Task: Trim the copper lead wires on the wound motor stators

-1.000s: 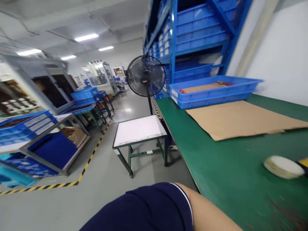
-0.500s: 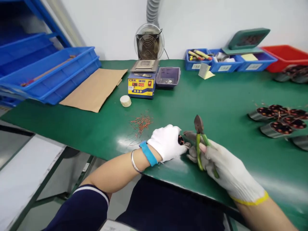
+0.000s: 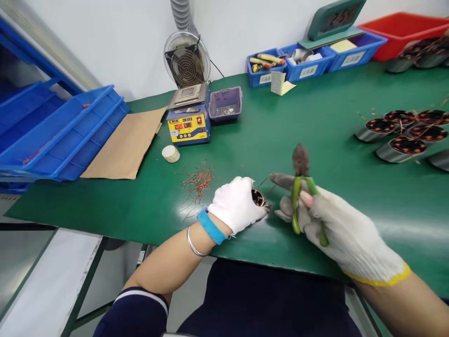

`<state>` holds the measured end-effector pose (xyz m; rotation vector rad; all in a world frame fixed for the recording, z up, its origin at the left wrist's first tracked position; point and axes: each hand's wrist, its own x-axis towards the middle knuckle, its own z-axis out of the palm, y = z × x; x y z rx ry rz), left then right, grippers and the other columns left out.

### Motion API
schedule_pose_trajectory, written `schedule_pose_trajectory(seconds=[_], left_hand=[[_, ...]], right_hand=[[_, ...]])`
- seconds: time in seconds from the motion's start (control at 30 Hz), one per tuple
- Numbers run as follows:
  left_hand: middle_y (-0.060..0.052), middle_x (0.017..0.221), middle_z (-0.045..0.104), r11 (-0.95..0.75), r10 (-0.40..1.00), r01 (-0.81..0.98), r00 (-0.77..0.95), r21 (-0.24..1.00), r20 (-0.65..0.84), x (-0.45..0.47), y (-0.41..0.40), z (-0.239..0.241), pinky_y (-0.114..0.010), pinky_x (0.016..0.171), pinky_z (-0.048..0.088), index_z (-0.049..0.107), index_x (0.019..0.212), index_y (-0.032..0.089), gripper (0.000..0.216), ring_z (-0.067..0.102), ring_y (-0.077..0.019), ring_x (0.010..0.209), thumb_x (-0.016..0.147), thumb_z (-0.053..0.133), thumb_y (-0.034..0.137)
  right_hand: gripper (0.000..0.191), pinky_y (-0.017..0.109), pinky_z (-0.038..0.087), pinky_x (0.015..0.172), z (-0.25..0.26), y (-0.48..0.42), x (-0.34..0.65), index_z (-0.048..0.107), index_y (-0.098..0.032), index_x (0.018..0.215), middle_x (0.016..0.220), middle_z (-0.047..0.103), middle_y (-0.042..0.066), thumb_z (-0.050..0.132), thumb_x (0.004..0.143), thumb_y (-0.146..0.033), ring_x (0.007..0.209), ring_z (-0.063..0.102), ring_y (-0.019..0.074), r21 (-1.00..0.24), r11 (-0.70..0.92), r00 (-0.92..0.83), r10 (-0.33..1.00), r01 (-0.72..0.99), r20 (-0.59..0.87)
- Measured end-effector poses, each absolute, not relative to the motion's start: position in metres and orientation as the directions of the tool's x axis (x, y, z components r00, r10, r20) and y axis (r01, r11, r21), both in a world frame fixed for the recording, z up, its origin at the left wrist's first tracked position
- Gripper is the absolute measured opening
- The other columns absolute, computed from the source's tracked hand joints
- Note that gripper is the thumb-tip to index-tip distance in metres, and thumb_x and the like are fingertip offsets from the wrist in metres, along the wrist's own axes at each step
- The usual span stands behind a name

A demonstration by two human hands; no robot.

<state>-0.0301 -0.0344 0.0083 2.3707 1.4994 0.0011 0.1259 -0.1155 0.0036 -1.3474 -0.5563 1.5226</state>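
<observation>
My gloved left hand (image 3: 235, 205) is wrapped around a motor stator (image 3: 257, 198), a metal ring with copper windings, close to the table's front edge. Much of the stator is hidden by the glove. Thin wire ends stick out from it to the right. My gloved right hand (image 3: 315, 215) grips green-handled cutting pliers (image 3: 300, 187), jaws pointing up and away from me. Its index finger reaches toward the wire ends; whether it touches them I cannot tell. Left of the stator lies a loose pile of copper wire clippings (image 3: 199, 182).
On the right stand several wound stators (image 3: 401, 149). A yellow-and-blue solder pot (image 3: 188, 127) sits at the back beside a purple tray (image 3: 226, 105), with a fan behind. Blue bins (image 3: 310, 70) and a red bin (image 3: 403, 28) line the wall. Cardboard (image 3: 122, 145) lies left.
My right hand, still holding the pliers, has drawn slightly right, away from the stator, and its index finger is stretched out. The camera view has shifted and tilted.
</observation>
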Motion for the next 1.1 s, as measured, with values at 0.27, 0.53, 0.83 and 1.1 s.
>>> schedule_pose_trajectory(seconds=[0.27, 0.53, 0.83, 1.1], left_hand=[[-0.009, 0.124, 0.067, -0.473, 0.864, 0.812, 0.504, 0.342, -0.002, -0.032, -0.039, 0.004, -0.041, 0.094, 0.055, 0.059, 0.13, 0.021, 0.066, 0.067, -0.0297, 0.11, 0.077, 0.072, 0.06], [-0.008, 0.112, 0.071, -0.547, 0.815, 0.771, 0.579, 0.326, -0.002, -0.029, -0.036, -0.009, -0.039, 0.094, 0.053, 0.065, 0.12, 0.021, 0.039, 0.066, -0.0266, 0.107, 0.091, 0.06, 0.047], [-0.009, 0.112, 0.07, -0.567, 0.812, 0.758, 0.581, 0.323, 0.063, -0.03, -0.037, -0.016, -0.04, 0.093, 0.054, 0.064, 0.12, 0.02, 0.04, 0.066, -0.0261, 0.104, 0.093, 0.056, 0.047], [-0.009, 0.112, 0.07, -0.562, 0.814, 0.757, 0.578, 0.333, 0.06, -0.03, -0.037, -0.016, -0.041, 0.094, 0.054, 0.064, 0.121, 0.02, 0.04, 0.067, -0.0268, 0.106, 0.094, 0.056, 0.048]], right_hand=[[0.081, 0.02, 0.038, 0.039, 0.015, -0.139, 0.167, 0.063, -0.03, 0.128, 0.082, 0.067, 0.007, 0.088, 0.054, -0.053, 0.076, 0.064, 0.0218, -0.852, -0.45, 0.291, 0.805, -0.268, -0.517], [0.07, 0.04, 0.058, 0.09, -0.004, -0.151, 0.164, 0.069, -0.022, 0.11, 0.103, 0.074, 0.015, 0.082, 0.059, -0.067, 0.092, 0.07, 0.0295, -0.826, -0.552, -0.016, 0.832, -0.11, -0.554], [0.07, 0.045, 0.058, 0.084, 0.009, -0.14, 0.169, 0.07, -0.024, 0.105, 0.099, 0.075, 0.014, 0.074, 0.051, -0.069, 0.091, 0.07, 0.0341, -0.744, -0.666, -0.1, 0.738, 0.052, -0.667], [0.047, 0.028, 0.055, 0.062, 0.008, -0.127, 0.164, 0.068, -0.023, 0.09, 0.081, 0.07, 0.006, 0.075, 0.06, -0.059, 0.072, 0.064, 0.0207, -0.775, -0.63, -0.157, 0.761, 0.05, -0.629]])
